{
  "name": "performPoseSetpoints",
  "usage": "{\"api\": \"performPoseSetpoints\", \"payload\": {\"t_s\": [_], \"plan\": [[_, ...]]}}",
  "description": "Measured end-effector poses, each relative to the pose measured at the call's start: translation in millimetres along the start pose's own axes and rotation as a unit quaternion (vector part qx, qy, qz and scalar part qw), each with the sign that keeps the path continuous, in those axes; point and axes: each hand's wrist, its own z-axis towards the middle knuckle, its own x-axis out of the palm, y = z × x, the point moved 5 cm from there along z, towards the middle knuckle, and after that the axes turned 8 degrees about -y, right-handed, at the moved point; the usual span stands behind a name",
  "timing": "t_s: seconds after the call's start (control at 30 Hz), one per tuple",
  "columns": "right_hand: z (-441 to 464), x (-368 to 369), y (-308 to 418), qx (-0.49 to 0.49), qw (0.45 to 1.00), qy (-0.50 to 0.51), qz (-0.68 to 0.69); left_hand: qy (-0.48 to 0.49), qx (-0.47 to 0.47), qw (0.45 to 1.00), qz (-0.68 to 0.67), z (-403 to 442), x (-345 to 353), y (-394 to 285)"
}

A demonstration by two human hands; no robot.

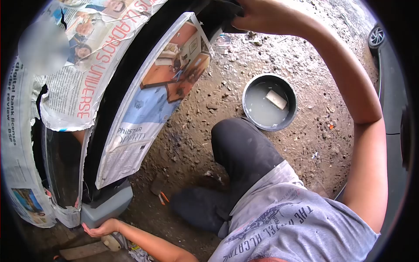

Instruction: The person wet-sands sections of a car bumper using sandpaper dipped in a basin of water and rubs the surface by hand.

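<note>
A long curved black car part (144,56) is partly covered with taped newspaper (126,144). At the top of the view, my right hand (253,17) is closed around its dark far end. Near the bottom left, my left hand (102,228) lies palm up against the underside of a grey corner piece (107,205), its fingers stretched out. Above and left of that piece is a glossy dark panel (63,159), framed by torn newspaper.
A round black basin (293,111) of cloudy water, with a pale block (276,100) in it, stands on rough, gravelly ground beyond my knee. A dark car (395,131) is at the right. Orange-handled items (164,197) and a flat wooden piece (83,251) lie low left.
</note>
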Motion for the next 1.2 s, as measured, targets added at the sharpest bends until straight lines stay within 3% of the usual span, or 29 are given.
{"api": "performPoseSetpoints", "payload": {"t_s": [0.07,0.17,0.33,0.4,0.5,0.6,0.67,0.7,0.8,0.83,0.9,1.0,1.1,1.13,1.2], "plan": [[4.5,16.8,-11.2,-0.031,0.996,-0.085,0.002,0.002,0.003,1.0,0.015,-0.2,0.4,1.4],[1.9,2.0,14.8,0.03,0.999,-0.018,-0.019,-0.002,-0.007,1.0,0.011,1.2,0.1,-4.9],[12.2,-1.0,5.0,-0.023,0.997,-0.054,-0.041,-0.012,0.013,1.0,0.002,0.6,1.4,-0.9],[8.1,-19.6,15.1,0.091,0.993,0.055,0.046,-0.014,0.008,1.0,0.001,1.1,0.7,-3.2],[8.1,-17.0,16.5,0.128,0.964,0.076,0.218,-0.009,-0.022,1.0,-0.011,1.3,0.8,-2.0],[3.9,-8.7,11.5,0.035,0.982,0.046,0.179,-0.006,-0.078,0.996,-0.03,1.1,0.7,-2.0],[2.6,-8.9,11.5,0.07,0.969,0.072,0.226,-0.001,-0.05,0.999,-0.021,1.3,0.5,-1.5],[8.6,4.1,-9.3,-0.048,0.996,0.005,0.081,0.002,-0.036,0.999,-0.017,2.2,0.5,-2.0],[11.9,13.0,23.8,-0.114,0.992,-0.015,0.045,0.005,-0.055,0.998,-0.015,2.3,0.1,-6.0],[12.3,6.5,29.0,-0.05,0.996,0.013,0.066,0.004,-0.059,0.998,-0.019,2.0,0.1,-6.8],[11.2,6.7,16.8,-0.015,0.999,-0.007,0.046,0.005,-0.067,0.997,-0.026,2.4,-0.4,-5.4],[7.6,1.5,7.9,-0.059,0.996,-0.042,-0.043,0.005,-0.06,0.998,-0.016,2.0,-0.3,-3.9],[13.6,0.7,13.7,-0.047,0.998,-0.019,-0.039,0.0,0.003,1.0,-0.024,-0.6,2.4,5.7],[14.4,-6.8,28.0,0.026,0.993,0.032,-0.109,-0.004,0.015,1.0,-0.021,-0.9,3.1,8.0],[13.3,-10.6,32.5,-0.004,0.979,0.06,-0.193,0.008,0.001,1.0,-0.003,-1.9,1.9,9.6]]}}
